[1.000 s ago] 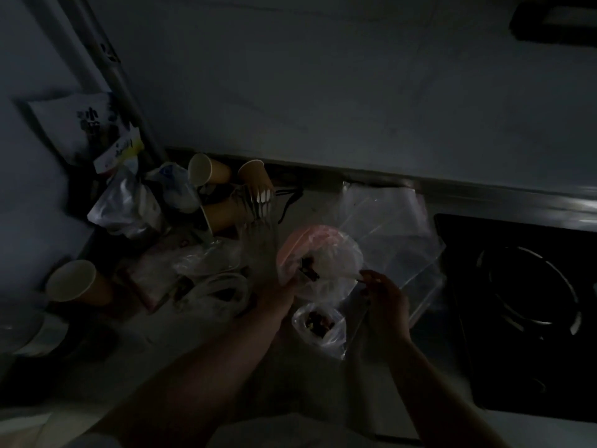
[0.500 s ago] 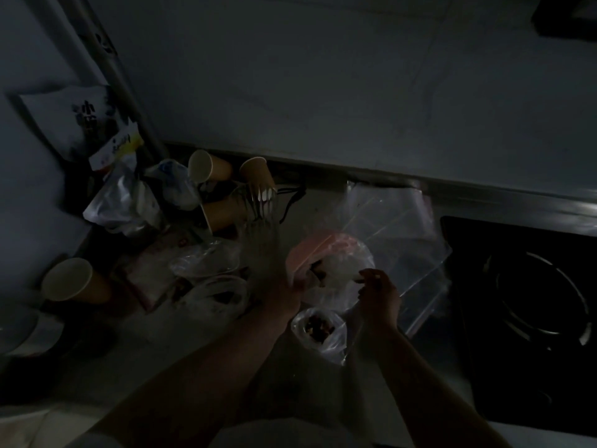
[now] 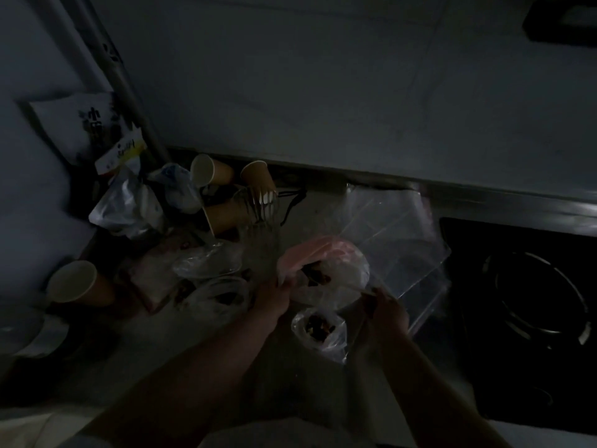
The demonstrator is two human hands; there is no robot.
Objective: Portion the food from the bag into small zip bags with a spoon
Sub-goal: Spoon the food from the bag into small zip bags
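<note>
My left hand (image 3: 274, 294) grips the near-left rim of the pink-and-white food bag (image 3: 336, 270), dark pieces visible at its mouth. My right hand (image 3: 386, 313) pinches the bag's right edge; no spoon is discernible in the dim light. A small filled zip bag (image 3: 319, 331) lies just nearer me, between my wrists. Empty clear zip bags (image 3: 397, 227) lie behind, beside the black stove (image 3: 529, 302). Paper cups (image 3: 210, 171) stand far left.

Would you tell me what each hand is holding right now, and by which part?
The left hand grips the pink-and-white food bag at its opening's left edge; the right hand pinches the right edge. A spoon cannot be made out.
</note>
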